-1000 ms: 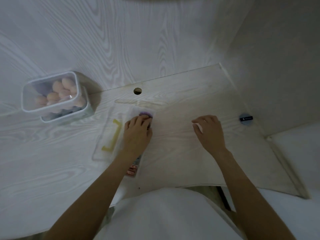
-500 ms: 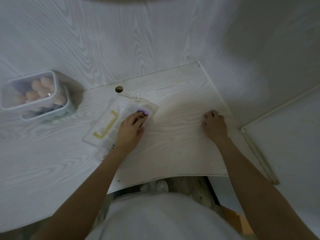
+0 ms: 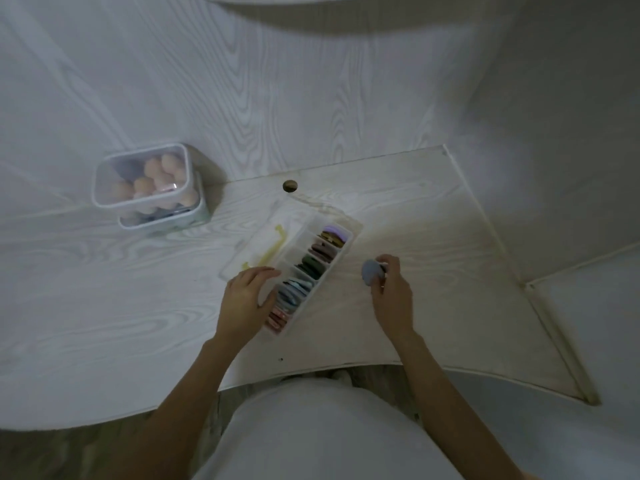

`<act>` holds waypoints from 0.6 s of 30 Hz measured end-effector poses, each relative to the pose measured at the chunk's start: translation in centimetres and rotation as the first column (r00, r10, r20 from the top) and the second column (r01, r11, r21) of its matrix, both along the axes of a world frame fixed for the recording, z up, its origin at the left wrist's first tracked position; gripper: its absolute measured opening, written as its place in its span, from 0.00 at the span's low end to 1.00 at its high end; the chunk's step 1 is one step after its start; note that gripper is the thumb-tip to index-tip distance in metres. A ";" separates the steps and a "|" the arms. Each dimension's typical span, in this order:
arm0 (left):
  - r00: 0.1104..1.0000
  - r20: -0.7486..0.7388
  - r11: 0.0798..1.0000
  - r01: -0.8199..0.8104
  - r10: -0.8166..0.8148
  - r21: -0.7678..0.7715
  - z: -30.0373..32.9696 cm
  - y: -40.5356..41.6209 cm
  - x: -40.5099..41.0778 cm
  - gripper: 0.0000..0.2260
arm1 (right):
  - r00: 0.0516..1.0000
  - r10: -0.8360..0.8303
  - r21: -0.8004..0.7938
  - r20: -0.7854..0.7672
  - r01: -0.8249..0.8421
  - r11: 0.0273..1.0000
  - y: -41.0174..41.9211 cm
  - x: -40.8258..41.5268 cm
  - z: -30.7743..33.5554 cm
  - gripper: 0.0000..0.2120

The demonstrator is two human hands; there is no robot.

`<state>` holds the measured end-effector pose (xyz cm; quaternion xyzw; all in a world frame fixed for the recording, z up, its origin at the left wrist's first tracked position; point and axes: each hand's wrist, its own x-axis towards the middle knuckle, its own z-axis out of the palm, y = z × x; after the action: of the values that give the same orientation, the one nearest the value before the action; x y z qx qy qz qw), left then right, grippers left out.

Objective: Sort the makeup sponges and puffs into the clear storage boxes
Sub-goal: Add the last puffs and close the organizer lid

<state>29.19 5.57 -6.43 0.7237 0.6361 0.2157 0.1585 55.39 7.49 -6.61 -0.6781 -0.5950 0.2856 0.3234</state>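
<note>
A long clear divided box (image 3: pixel 341 251) lies slanted on the white desk, its compartments filled with flat puffs in purple, brown, green, blue and pink. My left hand (image 3: pixel 247 296) rests beside its near left side, fingers relaxed and the thumb near the box wall. My right hand (image 3: pixel 389 289) pinches a blue-grey round puff (image 3: pixel 370 271) just right of the box, lifted off the desk. At the back left a clear lidded box (image 3: pixel 145 178) holds several peach egg-shaped sponges and stands on a second clear box (image 3: pixel 194 216).
The divided box's clear lid (image 3: pixel 256 247) with a yellow clasp lies flat just left of it. A round cable hole (image 3: pixel 290 185) sits behind the box. Walls close in at the back and right; the desk's front edge curves near my body.
My right hand reached to the desk's far right, picked up the blue-grey puff and brought it back beside the divided box. My left hand slid from the purple end to the box's near end.
</note>
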 end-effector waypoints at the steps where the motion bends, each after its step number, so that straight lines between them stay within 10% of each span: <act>1: 1.000 -0.019 1.000 0.021 -0.021 -0.008 0.0 0.1 0.0 0.15 | 0.998 -0.003 0.005 -0.067 0.004 1.000 0.0 -0.9 0.8 0.13; 18: 0.940 -0.256 0.951 0.270 -0.226 0.153 -1.2 1.9 -0.4 0.12 | 0.968 0.193 0.138 0.163 -0.216 0.967 0.1 -9.3 2.6 0.04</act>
<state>28.81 7.44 -7.61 0.8304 0.5306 0.1651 0.0401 46.04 7.63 -4.03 -0.6054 -0.7045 0.2192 0.2986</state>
